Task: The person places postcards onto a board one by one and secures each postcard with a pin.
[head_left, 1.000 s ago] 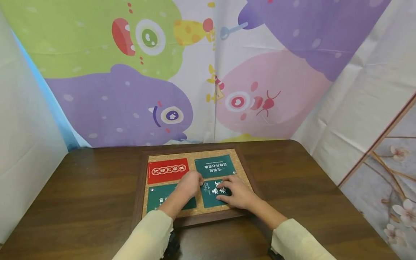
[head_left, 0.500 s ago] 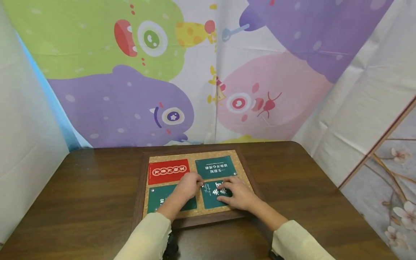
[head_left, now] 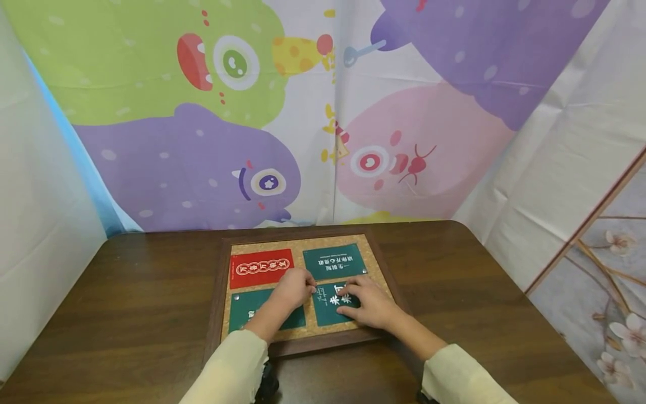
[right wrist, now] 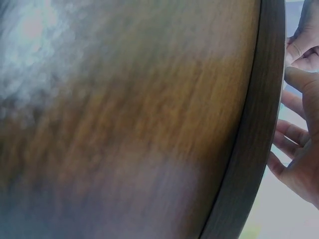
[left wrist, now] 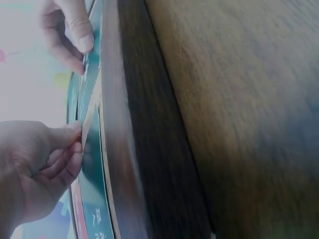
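A cork board (head_left: 310, 328) in a dark wooden frame lies on the table. On it are a red card (head_left: 261, 269) at the far left and green cards at the far right (head_left: 335, 259), near left (head_left: 242, 310) and near right (head_left: 325, 317), with white print. My left hand (head_left: 292, 289) pinches a tiny thumbtack at the near right card's upper left corner; its fingertips mostly hide it. My right hand (head_left: 370, 303) rests with spread fingers on that same card. In the left wrist view, the left thumb and finger (left wrist: 75, 130) meet at the card's corner.
Silver thumbtacks show at corners of the near left card (head_left: 236, 297) and far right card (head_left: 364, 271). The brown table (head_left: 454, 280) extends around the frame. A cartoon-printed curtain (head_left: 313, 112) hangs behind, with white sheets at both sides.
Both hands keep nearly the same places on the board. The silver spot at the left fingertips, seen half a second ago, is now harder to see.
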Available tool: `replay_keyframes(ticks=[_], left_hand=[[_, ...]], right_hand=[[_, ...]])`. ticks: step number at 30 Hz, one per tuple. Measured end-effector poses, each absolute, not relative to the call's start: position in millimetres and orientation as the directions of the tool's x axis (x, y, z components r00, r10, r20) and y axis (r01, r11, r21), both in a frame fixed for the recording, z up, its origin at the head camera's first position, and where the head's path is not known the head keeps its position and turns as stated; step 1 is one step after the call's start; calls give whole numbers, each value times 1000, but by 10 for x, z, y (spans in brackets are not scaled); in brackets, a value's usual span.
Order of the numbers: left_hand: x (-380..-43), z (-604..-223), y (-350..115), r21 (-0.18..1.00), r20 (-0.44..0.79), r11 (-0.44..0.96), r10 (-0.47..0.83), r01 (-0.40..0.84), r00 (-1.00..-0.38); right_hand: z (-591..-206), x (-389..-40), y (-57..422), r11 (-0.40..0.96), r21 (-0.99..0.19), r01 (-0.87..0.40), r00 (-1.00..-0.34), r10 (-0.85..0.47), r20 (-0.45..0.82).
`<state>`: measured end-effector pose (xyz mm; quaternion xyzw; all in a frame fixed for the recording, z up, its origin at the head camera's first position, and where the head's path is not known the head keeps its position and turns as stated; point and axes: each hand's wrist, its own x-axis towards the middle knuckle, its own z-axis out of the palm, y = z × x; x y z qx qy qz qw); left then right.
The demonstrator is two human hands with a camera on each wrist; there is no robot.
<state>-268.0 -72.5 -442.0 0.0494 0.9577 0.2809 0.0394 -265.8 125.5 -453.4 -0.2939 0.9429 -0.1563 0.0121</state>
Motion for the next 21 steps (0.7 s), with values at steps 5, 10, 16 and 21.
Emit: replay_keyframes(ticks=[5,10,16,21], left_hand=[[-2690,-4394,-686,519,-40,852,106,70,-994],[-2690,-4393,-674,541,-53,840,90,47,-995],[-2670,-4409,-699,557,-46,829,99,57,-994],[-2675,-4413,-696,569,-73,822,80,24,-994]], right_hand=[[-4519,-2654,1262,778,-310,-546,-830,-553,74],[-4524,-2657,1265,778,-313,-545,-831,-552,76],[-4531,-2651,1261,775,-312,-550,-827,-557,75],[-4529,-2641,1256,779,-315,-542,-831,-553,63]])
